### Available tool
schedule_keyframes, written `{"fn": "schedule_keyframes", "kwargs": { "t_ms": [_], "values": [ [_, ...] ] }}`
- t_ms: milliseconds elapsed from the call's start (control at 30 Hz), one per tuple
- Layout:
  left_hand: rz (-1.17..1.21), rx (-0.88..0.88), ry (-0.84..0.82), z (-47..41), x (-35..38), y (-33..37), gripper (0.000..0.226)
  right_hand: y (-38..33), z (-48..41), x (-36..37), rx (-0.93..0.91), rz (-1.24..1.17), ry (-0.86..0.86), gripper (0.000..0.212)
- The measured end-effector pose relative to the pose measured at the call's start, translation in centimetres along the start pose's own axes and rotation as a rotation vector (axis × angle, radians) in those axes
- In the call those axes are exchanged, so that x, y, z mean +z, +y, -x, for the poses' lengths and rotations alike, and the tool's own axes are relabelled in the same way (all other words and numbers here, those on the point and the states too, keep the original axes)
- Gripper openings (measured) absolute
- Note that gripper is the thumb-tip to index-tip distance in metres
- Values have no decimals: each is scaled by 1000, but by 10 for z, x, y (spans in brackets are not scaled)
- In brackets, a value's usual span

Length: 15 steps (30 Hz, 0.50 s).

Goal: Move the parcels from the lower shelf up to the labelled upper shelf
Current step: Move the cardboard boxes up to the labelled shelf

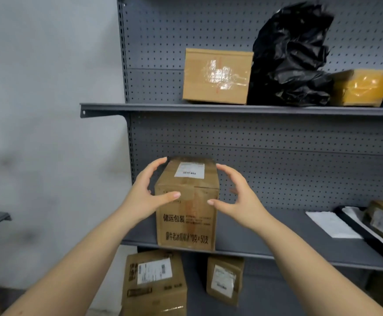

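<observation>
Closing left hand point(143, 195) and right hand point(238, 197) around tall box point(187, 208) on middle shelf point(277, 247); fingers spread, thumbs touching front, firm grip uncertain. Next, probably: clamping both sides, lifting to upper shelf point(151, 108), left of taped box point(216, 76).

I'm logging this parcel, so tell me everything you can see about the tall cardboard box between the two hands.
The cardboard box is brown, taller than wide, upright at the front edge of the middle shelf. Its top flaps are closed, with a white barcode label on top and black Chinese print on the front. The cardboard looks slightly worn. The left hand and right hand flank it, thumbs on the front face; whether they grip firmly is unclear.
</observation>
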State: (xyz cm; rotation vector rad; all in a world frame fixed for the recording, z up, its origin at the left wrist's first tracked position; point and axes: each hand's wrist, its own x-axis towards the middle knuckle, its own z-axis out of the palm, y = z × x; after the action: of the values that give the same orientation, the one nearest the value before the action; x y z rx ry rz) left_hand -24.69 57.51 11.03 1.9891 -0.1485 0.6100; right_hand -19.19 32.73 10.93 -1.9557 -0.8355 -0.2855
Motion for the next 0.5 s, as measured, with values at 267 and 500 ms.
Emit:
{"fn": "schedule_keyframes", "kwargs": {
  "t_ms": [267, 500],
  "values": [
    [-49, -127, -36, -15, 15, -72, 90, 57, -21, 39, 198, -1, 27, 87],
    [-8, -145, -69, -49, 26, -89, 96, 86, -46, 51, 230, -8, 44, 88]
  ]
}}
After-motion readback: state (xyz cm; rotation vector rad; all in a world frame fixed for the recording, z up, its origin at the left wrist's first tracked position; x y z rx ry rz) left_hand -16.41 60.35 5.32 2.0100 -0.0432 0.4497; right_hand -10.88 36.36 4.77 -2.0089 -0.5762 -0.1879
